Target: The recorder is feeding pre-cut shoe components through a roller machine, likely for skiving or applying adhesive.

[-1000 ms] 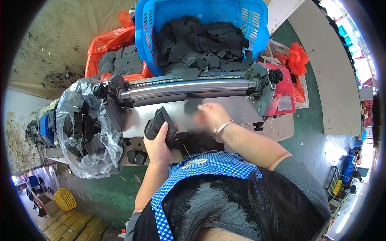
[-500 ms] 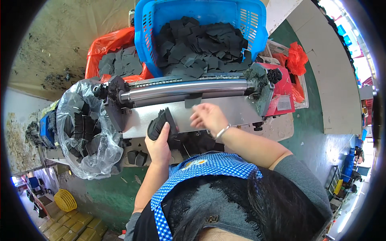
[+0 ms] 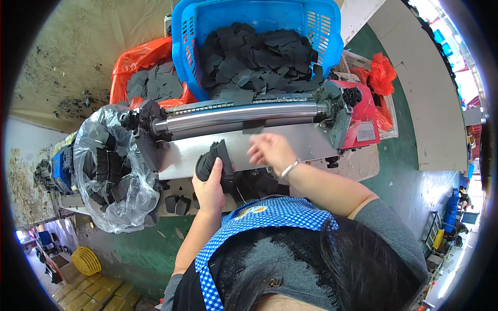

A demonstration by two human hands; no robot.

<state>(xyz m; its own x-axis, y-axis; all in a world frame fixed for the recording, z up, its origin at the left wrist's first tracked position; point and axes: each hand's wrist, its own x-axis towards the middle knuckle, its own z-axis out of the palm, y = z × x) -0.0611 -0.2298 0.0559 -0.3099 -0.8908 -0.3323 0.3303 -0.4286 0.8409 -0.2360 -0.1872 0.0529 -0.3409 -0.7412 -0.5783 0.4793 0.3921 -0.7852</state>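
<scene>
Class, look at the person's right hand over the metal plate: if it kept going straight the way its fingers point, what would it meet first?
Most likely the small black piece lying under the steel roller; the right hand points up at it across the metal plate. Depth is uncertain.

It was a small factory workshop: a steel roller machine [image 3: 244, 115] at centre, a blue basket [image 3: 259, 31] of black cut pieces at twelve o'clock, stained concrete floor.

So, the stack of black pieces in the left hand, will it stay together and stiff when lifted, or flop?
The stack of black pieces probably bends: it curves in the left hand. The pieces look thin and light, like those heaped in the blue basket. Loose layers may fan apart or slip without a squeeze.
</scene>
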